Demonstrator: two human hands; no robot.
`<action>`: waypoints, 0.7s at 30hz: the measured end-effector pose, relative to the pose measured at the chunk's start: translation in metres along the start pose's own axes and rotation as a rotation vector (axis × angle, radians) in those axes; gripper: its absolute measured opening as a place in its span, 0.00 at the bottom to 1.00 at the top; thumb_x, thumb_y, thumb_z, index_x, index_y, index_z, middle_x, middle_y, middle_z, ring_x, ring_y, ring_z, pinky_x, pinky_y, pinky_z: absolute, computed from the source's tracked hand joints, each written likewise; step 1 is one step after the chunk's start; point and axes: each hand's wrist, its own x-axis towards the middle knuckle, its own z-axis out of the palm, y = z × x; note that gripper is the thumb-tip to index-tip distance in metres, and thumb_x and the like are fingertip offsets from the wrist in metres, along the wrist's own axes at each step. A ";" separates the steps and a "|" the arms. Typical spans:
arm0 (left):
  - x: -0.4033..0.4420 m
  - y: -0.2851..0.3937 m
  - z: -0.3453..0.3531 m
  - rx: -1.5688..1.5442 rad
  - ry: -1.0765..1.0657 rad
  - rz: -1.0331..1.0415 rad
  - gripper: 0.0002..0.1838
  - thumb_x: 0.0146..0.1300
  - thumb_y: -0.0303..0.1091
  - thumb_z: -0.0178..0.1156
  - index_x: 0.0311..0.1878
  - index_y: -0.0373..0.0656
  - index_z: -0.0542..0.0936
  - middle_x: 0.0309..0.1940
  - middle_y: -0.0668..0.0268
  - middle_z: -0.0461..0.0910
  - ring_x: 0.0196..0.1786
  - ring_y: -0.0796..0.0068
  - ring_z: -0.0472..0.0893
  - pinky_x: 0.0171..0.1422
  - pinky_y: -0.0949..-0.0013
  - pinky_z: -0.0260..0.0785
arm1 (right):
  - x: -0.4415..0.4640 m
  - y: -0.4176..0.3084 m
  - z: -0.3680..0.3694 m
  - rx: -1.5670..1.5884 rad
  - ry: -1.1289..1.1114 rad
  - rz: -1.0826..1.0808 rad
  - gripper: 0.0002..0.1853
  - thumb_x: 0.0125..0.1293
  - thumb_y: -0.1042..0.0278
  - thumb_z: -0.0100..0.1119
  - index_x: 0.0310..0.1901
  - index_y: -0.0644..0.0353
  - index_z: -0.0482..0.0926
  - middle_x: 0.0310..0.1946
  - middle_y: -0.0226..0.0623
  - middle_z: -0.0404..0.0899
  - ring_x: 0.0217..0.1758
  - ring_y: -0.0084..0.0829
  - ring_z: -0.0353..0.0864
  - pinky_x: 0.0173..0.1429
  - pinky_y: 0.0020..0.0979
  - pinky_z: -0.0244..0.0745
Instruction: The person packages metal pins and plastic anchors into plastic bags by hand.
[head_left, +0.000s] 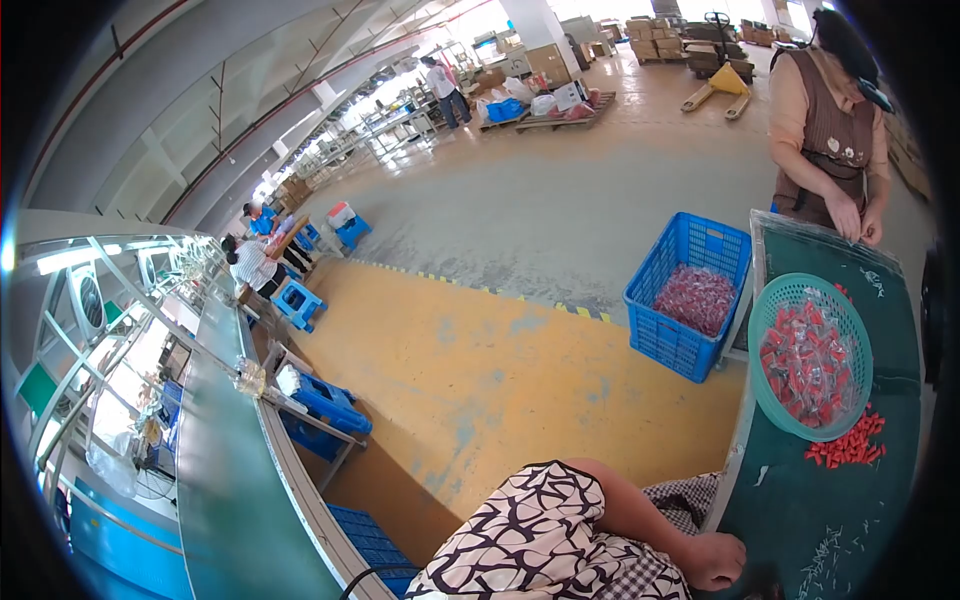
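Note:
My left hand [714,561] rests at the near edge of the green-topped table [765,505], its fingers curled closed; whatever they hold, if anything, is hidden. My right hand is out of view. Beyond my left hand, loose small red pieces [848,445] lie in a pile on the table. Next to them stands a green plastic basket [763,365] filled with red pieces in clear plastic bags [812,360]. Thin white scraps [822,560] are scattered on the tabletop to the right of my hand.
A blue crate [665,345] of small bagged reddish items [695,298] stands beside the table. A co-worker [830,140] works at the table's far end. A long green conveyor bench [235,440] runs along the left, with blue stools [300,303] nearby. A yellow pallet jack [725,85] stands far back.

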 end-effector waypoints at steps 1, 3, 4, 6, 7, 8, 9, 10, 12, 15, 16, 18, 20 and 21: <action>-0.003 -0.008 0.006 0.002 0.007 0.014 0.08 0.45 0.27 0.63 0.18 0.41 0.72 0.20 0.58 0.71 0.30 0.50 0.75 0.36 0.52 0.67 | 0.000 0.001 -0.002 0.006 -0.001 -0.003 0.14 0.64 0.77 0.55 0.52 0.66 0.71 0.33 0.36 0.78 0.22 0.23 0.69 0.27 0.25 0.65; -0.007 -0.014 0.012 0.009 0.011 0.029 0.08 0.45 0.27 0.63 0.18 0.41 0.72 0.20 0.58 0.71 0.30 0.50 0.75 0.36 0.52 0.67 | 0.000 0.001 -0.002 0.014 -0.005 -0.009 0.14 0.64 0.77 0.55 0.51 0.66 0.71 0.33 0.36 0.78 0.22 0.23 0.69 0.27 0.25 0.65; -0.007 -0.014 0.011 0.013 0.009 0.029 0.08 0.45 0.27 0.63 0.18 0.41 0.72 0.20 0.58 0.71 0.30 0.50 0.75 0.36 0.52 0.67 | 0.000 0.002 -0.002 0.018 -0.009 -0.011 0.14 0.64 0.77 0.55 0.51 0.66 0.71 0.33 0.36 0.78 0.22 0.23 0.69 0.27 0.25 0.65; -0.006 -0.012 0.010 0.015 0.013 0.027 0.08 0.45 0.27 0.63 0.18 0.41 0.73 0.20 0.58 0.71 0.30 0.50 0.75 0.36 0.52 0.67 | 0.000 0.003 -0.003 0.022 -0.015 -0.019 0.14 0.64 0.77 0.55 0.51 0.66 0.71 0.33 0.35 0.77 0.22 0.23 0.69 0.27 0.25 0.65; -0.005 -0.010 0.008 0.014 0.019 0.024 0.08 0.45 0.27 0.63 0.18 0.41 0.73 0.20 0.58 0.71 0.30 0.50 0.75 0.36 0.52 0.67 | 0.000 0.004 -0.005 0.025 -0.018 -0.022 0.14 0.64 0.77 0.55 0.51 0.66 0.71 0.32 0.35 0.77 0.22 0.23 0.69 0.27 0.25 0.65; -0.004 -0.007 0.006 0.012 0.025 0.020 0.08 0.46 0.27 0.63 0.18 0.41 0.73 0.20 0.58 0.71 0.30 0.50 0.75 0.36 0.52 0.67 | 0.000 0.004 -0.005 0.028 -0.021 -0.027 0.13 0.64 0.77 0.55 0.51 0.65 0.71 0.32 0.35 0.77 0.22 0.23 0.69 0.27 0.25 0.65; -0.002 -0.002 0.002 0.028 0.010 0.005 0.08 0.46 0.27 0.63 0.18 0.41 0.73 0.20 0.58 0.71 0.31 0.50 0.75 0.36 0.52 0.68 | -0.001 0.006 -0.006 0.029 -0.027 -0.028 0.13 0.64 0.77 0.55 0.50 0.65 0.71 0.32 0.35 0.77 0.22 0.23 0.69 0.27 0.25 0.65; 0.001 0.006 -0.005 0.043 -0.005 -0.010 0.08 0.46 0.27 0.63 0.18 0.41 0.73 0.20 0.58 0.71 0.31 0.50 0.75 0.36 0.52 0.68 | -0.001 0.007 -0.007 0.033 -0.031 -0.032 0.13 0.64 0.77 0.55 0.50 0.65 0.71 0.32 0.35 0.77 0.22 0.23 0.69 0.27 0.25 0.65; 0.000 0.006 -0.005 0.049 -0.018 -0.010 0.08 0.46 0.27 0.63 0.18 0.41 0.73 0.21 0.58 0.72 0.31 0.51 0.75 0.36 0.52 0.68 | 0.000 0.011 -0.008 0.040 -0.049 -0.044 0.13 0.64 0.77 0.55 0.50 0.65 0.71 0.32 0.34 0.77 0.22 0.23 0.69 0.27 0.25 0.65; -0.007 -0.011 0.008 0.036 -0.020 0.027 0.08 0.46 0.27 0.63 0.18 0.41 0.73 0.21 0.58 0.72 0.31 0.51 0.75 0.36 0.52 0.68 | 0.002 0.022 -0.018 0.059 -0.100 -0.082 0.13 0.64 0.77 0.56 0.49 0.64 0.71 0.31 0.34 0.76 0.22 0.22 0.69 0.27 0.25 0.65; -0.007 -0.012 0.009 0.041 -0.025 0.033 0.08 0.46 0.27 0.63 0.18 0.41 0.73 0.21 0.58 0.72 0.31 0.51 0.75 0.36 0.52 0.68 | 0.005 0.029 -0.025 0.080 -0.147 -0.118 0.12 0.64 0.77 0.56 0.49 0.64 0.71 0.31 0.34 0.76 0.22 0.22 0.68 0.27 0.25 0.65; -0.005 -0.008 0.005 0.046 -0.030 0.025 0.08 0.46 0.27 0.63 0.18 0.41 0.73 0.21 0.57 0.72 0.31 0.51 0.75 0.36 0.53 0.68 | 0.016 0.050 -0.034 0.183 -0.315 -0.298 0.12 0.64 0.77 0.56 0.49 0.64 0.71 0.31 0.34 0.76 0.22 0.22 0.68 0.27 0.25 0.65; 0.003 0.006 -0.006 0.047 -0.030 -0.005 0.08 0.47 0.26 0.62 0.18 0.41 0.73 0.20 0.57 0.72 0.30 0.50 0.75 0.37 0.53 0.68 | 0.033 0.055 -0.019 0.383 -0.437 -0.572 0.13 0.64 0.77 0.57 0.49 0.64 0.71 0.31 0.33 0.76 0.22 0.22 0.69 0.27 0.25 0.65; 0.006 0.005 -0.007 0.010 -0.057 -0.067 0.08 0.49 0.27 0.61 0.19 0.41 0.72 0.21 0.58 0.71 0.31 0.51 0.75 0.37 0.53 0.67 | 0.040 0.052 -0.010 0.482 -0.495 -0.710 0.13 0.64 0.76 0.57 0.49 0.64 0.71 0.31 0.33 0.76 0.22 0.22 0.69 0.27 0.25 0.65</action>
